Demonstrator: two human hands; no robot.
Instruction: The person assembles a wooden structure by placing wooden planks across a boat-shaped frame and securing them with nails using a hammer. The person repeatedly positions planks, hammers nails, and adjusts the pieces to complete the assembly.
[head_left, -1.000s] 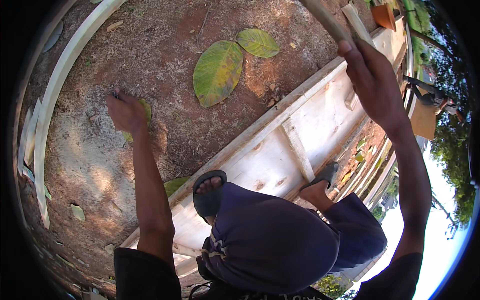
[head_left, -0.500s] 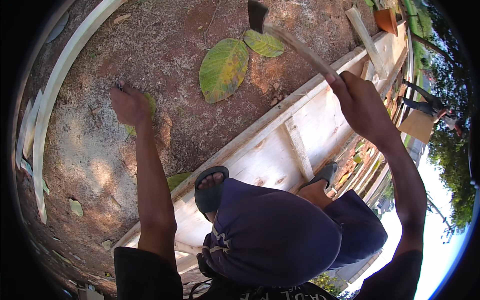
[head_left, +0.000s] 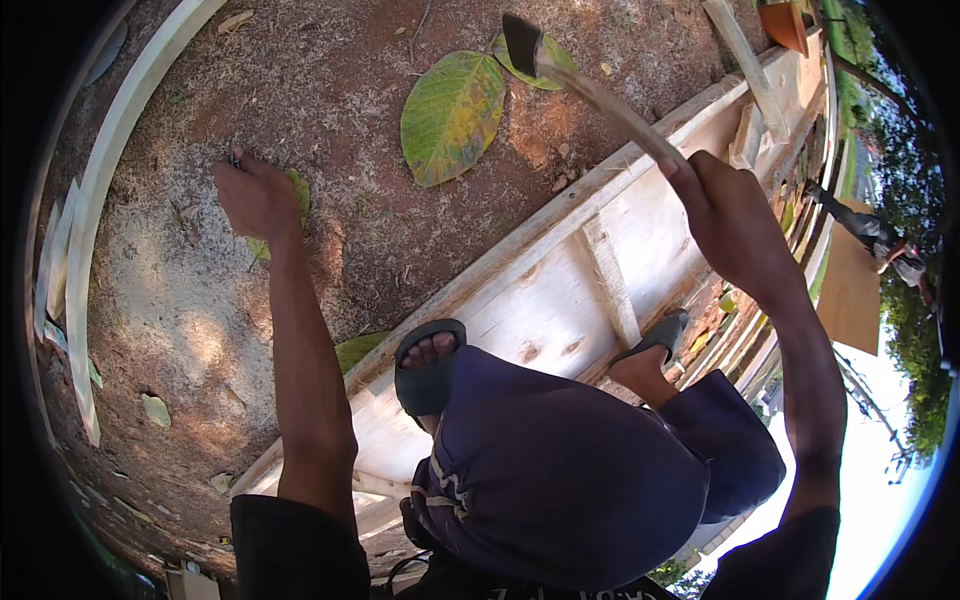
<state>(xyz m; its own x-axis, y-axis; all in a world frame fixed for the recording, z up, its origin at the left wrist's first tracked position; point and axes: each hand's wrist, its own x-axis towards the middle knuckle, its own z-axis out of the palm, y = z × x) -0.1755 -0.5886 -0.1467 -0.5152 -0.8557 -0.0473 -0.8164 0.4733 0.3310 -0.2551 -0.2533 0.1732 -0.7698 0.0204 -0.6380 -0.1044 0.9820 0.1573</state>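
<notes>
My right hand (head_left: 735, 215) is wrapped round the wooden handle of a hatchet (head_left: 610, 105), raised over the long wooden panel. Its dark, wedge-like metal head points to the far left. My left hand (head_left: 258, 200) is closed above the bare soil at the left, with a small dark bit showing at its fingertips, too small to name. The wooden panel (head_left: 555, 305), pale boards framed with battens, runs slantwise from lower left to upper right. My sandalled feet are at the panel, one on its near-left edge and one on its far side.
Large yellowing leaves (head_left: 455, 120) lie on the soil. A long pale batten (head_left: 120, 150) curves along the left. A loose stick (head_left: 750, 70) leans across the panel's far end, beside an orange pot (head_left: 785, 27). Another person (head_left: 880, 240) is at the right, near a brown board (head_left: 850, 290).
The hatchet's head has dipped slightly and turned, while my right hand stays nearly in place. My left hand has shifted slightly away. The view has tilted a little.
</notes>
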